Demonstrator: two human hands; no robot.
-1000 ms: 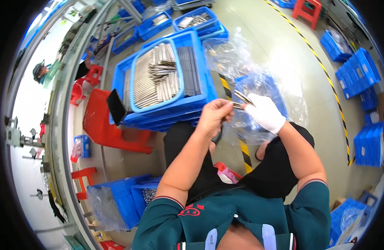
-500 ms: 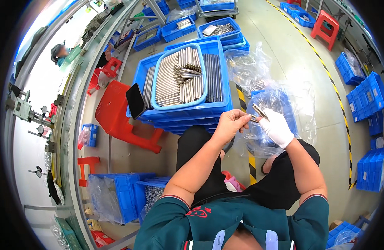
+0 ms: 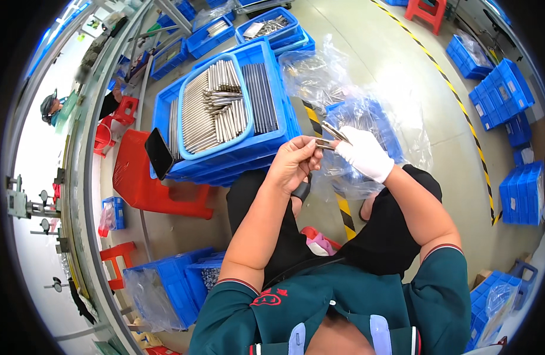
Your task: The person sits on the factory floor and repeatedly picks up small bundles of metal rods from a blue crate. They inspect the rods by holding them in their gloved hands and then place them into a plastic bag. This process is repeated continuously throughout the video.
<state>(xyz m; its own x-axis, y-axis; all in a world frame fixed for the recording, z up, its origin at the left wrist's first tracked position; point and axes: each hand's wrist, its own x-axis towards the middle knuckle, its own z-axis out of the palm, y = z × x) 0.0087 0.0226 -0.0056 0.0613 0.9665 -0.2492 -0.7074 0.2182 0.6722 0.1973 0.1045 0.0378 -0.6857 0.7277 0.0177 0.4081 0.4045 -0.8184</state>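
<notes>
My left hand (image 3: 295, 163) is bare, its thumb and fingers pinched on the end of a slim metal rod (image 3: 324, 145). My right hand (image 3: 367, 155), in a white glove, grips metal rods (image 3: 334, 131) whose ends stick out past its fingers. The two hands meet above a blue crate (image 3: 386, 121) lined with clear plastic, with more rods inside. To their left, a light blue tray (image 3: 247, 100) full of silvery rods (image 3: 200, 115) rests on a stack of blue crates (image 3: 287, 133). Darker rods (image 3: 260, 97) lie beside that tray.
A black phone (image 3: 159, 154) leans at the stack's left corner. Left of it stands a red stool (image 3: 139, 177). Blue crates (image 3: 192, 293) sit low on the left, others (image 3: 521, 192) on the right. Yellow-black tape (image 3: 461, 112) marks the floor. Another person (image 3: 50, 107) is at far left.
The view has shifted, so the crates and tray appear further left and higher. Both hands remain together at the rods; the rod ends in the right hand point more to the left.
</notes>
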